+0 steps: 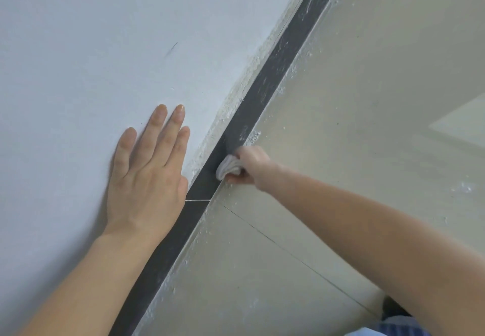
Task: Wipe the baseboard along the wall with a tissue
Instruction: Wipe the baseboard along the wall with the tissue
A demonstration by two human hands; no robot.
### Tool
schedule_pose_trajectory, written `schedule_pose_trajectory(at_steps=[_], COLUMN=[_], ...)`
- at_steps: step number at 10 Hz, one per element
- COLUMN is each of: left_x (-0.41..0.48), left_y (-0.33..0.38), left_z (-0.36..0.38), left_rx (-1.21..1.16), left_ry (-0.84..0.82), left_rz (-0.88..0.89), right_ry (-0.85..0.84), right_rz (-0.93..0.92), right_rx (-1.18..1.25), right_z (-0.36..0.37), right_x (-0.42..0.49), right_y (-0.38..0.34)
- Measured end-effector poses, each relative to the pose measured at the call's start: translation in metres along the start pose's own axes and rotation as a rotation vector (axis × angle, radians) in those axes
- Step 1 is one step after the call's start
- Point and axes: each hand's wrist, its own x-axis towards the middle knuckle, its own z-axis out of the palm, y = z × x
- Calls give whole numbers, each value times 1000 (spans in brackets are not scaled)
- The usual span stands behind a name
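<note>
A dark grey baseboard (273, 67) runs diagonally from the lower left to the upper right, between the white wall (91, 41) and the pale tiled floor (367, 99). Its upper stretch shows white dust streaks. My right hand (250, 167) grips a wadded white tissue (228, 168) and holds it against the baseboard near the middle of the view. My left hand (149, 167) lies flat on the wall with straight fingers, just left of the baseboard.
White paint specks and dust lie along the floor edge by the baseboard. A thin white joint (198, 200) crosses the baseboard below the tissue. Striped blue clothing (393, 326) shows at the bottom right.
</note>
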Motion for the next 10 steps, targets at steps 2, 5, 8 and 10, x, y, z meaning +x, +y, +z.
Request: schedule_pose_trajectory(at_steps=[2, 5, 8, 10], left_x=[0, 2, 1, 1], left_y=[2, 5, 4, 4], left_z=[3, 6, 6, 5], left_rx=[-6, -34, -71, -51], left_ry=[4, 21, 48, 10], left_rz=[-15, -36, -19, -31], right_ry=[246, 235, 129, 380], right_rz=[-160, -18, 54, -282], right_rx=[391, 428, 309, 583], right_z=[-65, -52, -49, -105], right_x=[38, 6, 34, 27], right_y=[-61, -33, -40, -74])
